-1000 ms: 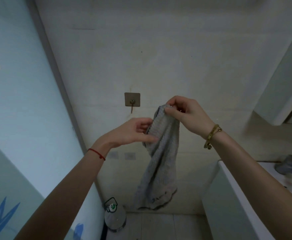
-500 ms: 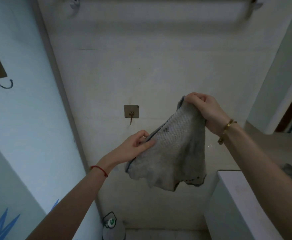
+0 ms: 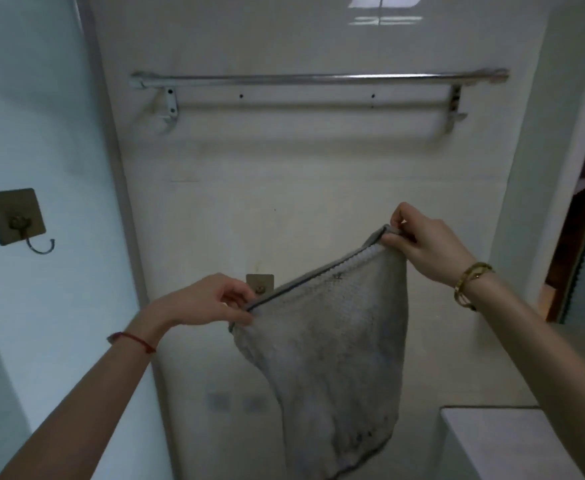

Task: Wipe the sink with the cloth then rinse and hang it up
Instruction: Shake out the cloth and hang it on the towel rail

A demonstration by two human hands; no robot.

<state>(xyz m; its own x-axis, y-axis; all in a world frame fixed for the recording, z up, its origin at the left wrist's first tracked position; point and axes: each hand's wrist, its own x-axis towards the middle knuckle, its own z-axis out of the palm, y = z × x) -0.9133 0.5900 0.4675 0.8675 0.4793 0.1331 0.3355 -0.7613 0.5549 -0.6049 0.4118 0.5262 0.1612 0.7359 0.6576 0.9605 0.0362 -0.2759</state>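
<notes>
Grey cloth (image 3: 322,341) pinched taut between both hands, left (image 3: 197,301); right (image 3: 422,244).

A pale tiled wall (image 3: 319,188) carries a long chrome towel rail (image 3: 319,77); lower down, a small square bronze adhesive hook (image 3: 259,284); a white counter corner (image 3: 499,438) sits beside it.

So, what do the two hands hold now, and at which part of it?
Both hold the grey cloth by its dark-trimmed top edge: the left hand pinches the lower corner, the right hand pinches the higher corner. The rest hangs free.
</notes>
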